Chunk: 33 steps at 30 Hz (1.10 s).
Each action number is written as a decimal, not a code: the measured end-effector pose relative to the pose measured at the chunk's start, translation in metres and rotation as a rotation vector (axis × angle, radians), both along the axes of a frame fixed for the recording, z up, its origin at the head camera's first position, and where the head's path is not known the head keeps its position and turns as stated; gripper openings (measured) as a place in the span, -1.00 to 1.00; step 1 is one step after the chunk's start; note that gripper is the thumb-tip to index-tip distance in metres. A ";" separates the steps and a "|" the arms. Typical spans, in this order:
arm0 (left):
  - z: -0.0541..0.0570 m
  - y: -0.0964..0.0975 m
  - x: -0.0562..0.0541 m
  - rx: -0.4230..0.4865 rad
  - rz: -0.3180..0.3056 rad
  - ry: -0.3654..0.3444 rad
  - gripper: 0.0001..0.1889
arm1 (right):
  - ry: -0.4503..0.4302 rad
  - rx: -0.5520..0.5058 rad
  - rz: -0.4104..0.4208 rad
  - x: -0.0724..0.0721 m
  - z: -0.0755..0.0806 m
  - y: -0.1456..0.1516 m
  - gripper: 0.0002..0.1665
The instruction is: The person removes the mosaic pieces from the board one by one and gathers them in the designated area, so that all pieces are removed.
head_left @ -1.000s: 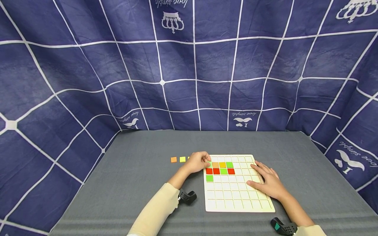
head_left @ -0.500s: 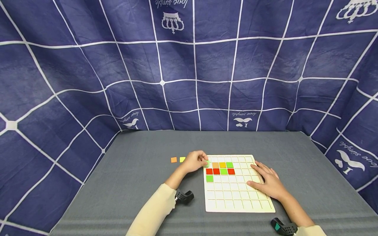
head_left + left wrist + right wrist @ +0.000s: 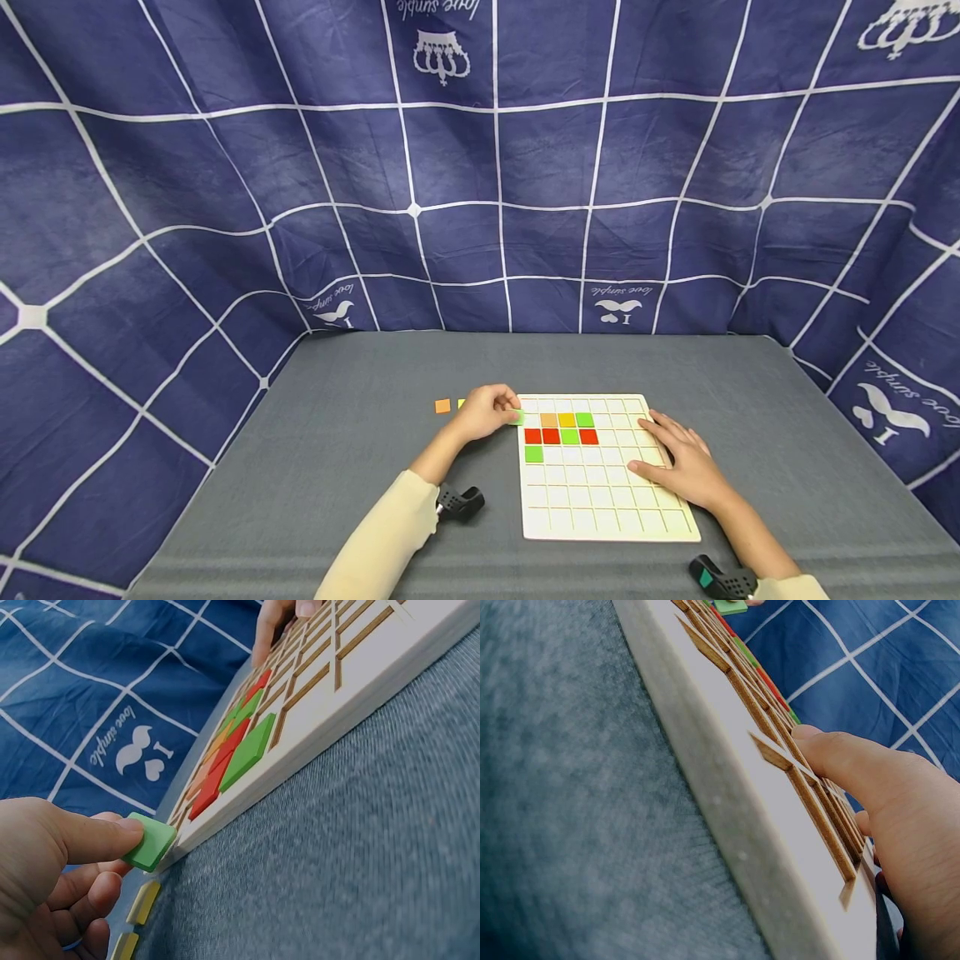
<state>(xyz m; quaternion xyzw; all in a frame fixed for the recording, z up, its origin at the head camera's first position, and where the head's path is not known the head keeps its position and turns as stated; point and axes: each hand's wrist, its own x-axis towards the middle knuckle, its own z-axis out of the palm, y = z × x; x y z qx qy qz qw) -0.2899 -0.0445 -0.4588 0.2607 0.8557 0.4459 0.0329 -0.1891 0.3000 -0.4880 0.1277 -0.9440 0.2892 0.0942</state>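
Observation:
Between thumb and fingertips my left hand (image 3: 486,413) pinches a light green square tile (image 3: 154,841), held at the upper left edge of the pale wooden grid board (image 3: 600,504). My right hand (image 3: 681,468) rests on the board's right side with fingers spread, its thumb (image 3: 840,754) lying over the grid lines. Set in the board near its left edge are a green tile (image 3: 533,454), red tiles (image 3: 532,437), a pale orange tile (image 3: 548,420) and a yellow-orange tile (image 3: 566,420), among others. The second row's leftmost cell shows no tile.
Left of the board a loose orange tile (image 3: 442,406) lies on the grey cloth (image 3: 360,442). Yellow tiles (image 3: 144,901) lie under my left hand, mostly hidden in the head view. A blue curtain (image 3: 450,167) with white lines hangs behind the table.
My left hand has drawn leftward with the light green tile, lifting it off its cell to the board's left edge. The right hand has stayed in place.

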 end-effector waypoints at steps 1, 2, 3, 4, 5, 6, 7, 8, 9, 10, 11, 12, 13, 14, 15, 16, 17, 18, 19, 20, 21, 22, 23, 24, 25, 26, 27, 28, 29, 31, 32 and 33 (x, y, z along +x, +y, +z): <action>-0.001 -0.001 0.000 -0.003 0.002 0.003 -0.93 | 0.004 0.001 0.000 0.000 0.000 0.000 -0.07; -0.001 -0.002 0.000 -0.004 0.003 0.005 -0.93 | 0.003 0.002 0.001 0.000 0.000 0.000 -0.08; -0.002 -0.003 0.000 -0.005 0.005 0.010 -0.93 | 0.002 0.002 0.002 0.000 0.000 0.000 -0.08; -0.002 -0.004 0.000 -0.004 0.004 0.016 -0.92 | 0.001 0.002 0.003 0.000 0.000 0.000 -0.08; -0.002 -0.004 0.000 -0.004 0.005 0.019 -0.92 | -0.001 0.002 0.000 0.000 0.000 0.000 -0.08; -0.003 -0.005 0.000 -0.003 0.007 0.020 -0.92 | -0.004 0.003 0.001 0.000 0.000 0.000 -0.08; -0.003 -0.006 0.001 -0.003 0.010 0.022 -0.92 | -0.006 0.004 0.000 0.000 0.000 0.001 -0.07; -0.003 -0.007 0.001 -0.003 0.014 0.022 -0.92 | -0.009 0.005 -0.001 0.000 -0.001 0.001 -0.07; -0.003 -0.008 0.001 -0.003 0.017 0.024 -0.92 | -0.011 0.006 -0.002 0.000 -0.001 0.001 -0.07; -0.004 -0.008 0.001 -0.003 0.020 0.024 -0.91 | -0.012 0.007 -0.003 0.000 -0.002 0.001 -0.07; -0.004 -0.009 0.001 -0.004 0.025 0.022 -0.91 | -0.011 0.007 -0.004 -0.001 -0.002 0.001 -0.07; -0.004 -0.010 0.001 -0.005 0.028 0.025 -0.91 | -0.011 0.006 -0.004 -0.001 -0.002 0.001 -0.07; -0.005 -0.010 0.001 -0.008 0.028 0.028 -0.91 | -0.009 0.006 -0.005 -0.001 -0.002 0.001 -0.07; -0.005 -0.011 0.001 -0.010 0.027 0.031 -0.91 | -0.008 0.005 -0.004 -0.001 -0.002 0.001 -0.07; -0.005 -0.011 0.002 -0.013 0.025 0.033 -0.91 | -0.007 0.005 -0.004 -0.001 -0.002 0.001 -0.07; -0.005 -0.012 0.002 -0.016 0.023 0.033 -0.90 | -0.006 0.005 -0.003 -0.001 -0.002 0.001 -0.07; -0.005 -0.012 0.003 -0.019 0.023 0.033 -0.90 | -0.005 0.004 -0.003 -0.001 -0.002 0.001 -0.07; -0.005 -0.012 0.003 -0.023 0.023 0.033 -0.90 | -0.006 0.004 -0.004 -0.001 -0.002 0.001 -0.07; -0.005 -0.013 0.004 -0.026 0.022 0.032 -0.90 | -0.007 0.003 -0.004 -0.001 -0.001 0.001 -0.07; -0.006 -0.013 0.004 -0.029 0.023 0.032 -0.91 | -0.007 0.002 -0.004 0.000 -0.001 0.001 -0.07; -0.006 -0.013 0.004 -0.034 0.026 0.032 -0.91 | -0.008 0.001 -0.005 0.000 -0.001 0.001 -0.07; -0.006 -0.013 0.004 -0.039 0.028 0.034 -0.91 | -0.009 0.000 -0.005 0.000 -0.001 0.001 -0.07; -0.007 -0.013 0.004 -0.050 0.032 0.038 -0.91 | -0.011 -0.001 -0.004 0.000 0.000 0.001 -0.07; -0.008 -0.013 0.004 -0.061 0.035 0.043 -0.91 | -0.012 -0.001 -0.004 0.000 0.000 0.001 -0.07; -0.008 -0.013 0.005 -0.071 0.038 0.052 -0.91 | -0.012 -0.002 -0.004 0.000 0.000 0.001 -0.07; -0.008 -0.013 0.005 -0.082 0.040 0.060 -0.91 | -0.013 -0.001 -0.003 0.000 -0.001 0.001 -0.07; -0.009 -0.013 0.005 -0.092 0.043 0.067 -0.91 | -0.014 -0.001 -0.003 0.000 -0.001 0.001 -0.07; -0.009 -0.013 0.005 -0.101 0.046 0.075 -0.91 | -0.014 -0.001 -0.002 0.000 -0.001 0.001 -0.07; -0.009 -0.013 0.005 -0.109 0.048 0.082 -0.92 | -0.015 -0.001 -0.002 0.000 -0.001 0.001 -0.07; -0.009 -0.013 0.005 -0.115 0.047 0.099 -0.92 | -0.016 -0.001 -0.002 0.000 -0.001 0.001 -0.07; -0.010 -0.013 0.005 -0.119 0.047 0.105 -0.93 | -0.016 -0.001 -0.003 0.000 -0.001 0.001 -0.06; -0.010 -0.013 0.005 -0.123 0.048 0.111 -0.93 | -0.016 0.000 -0.003 0.000 -0.002 0.001 -0.06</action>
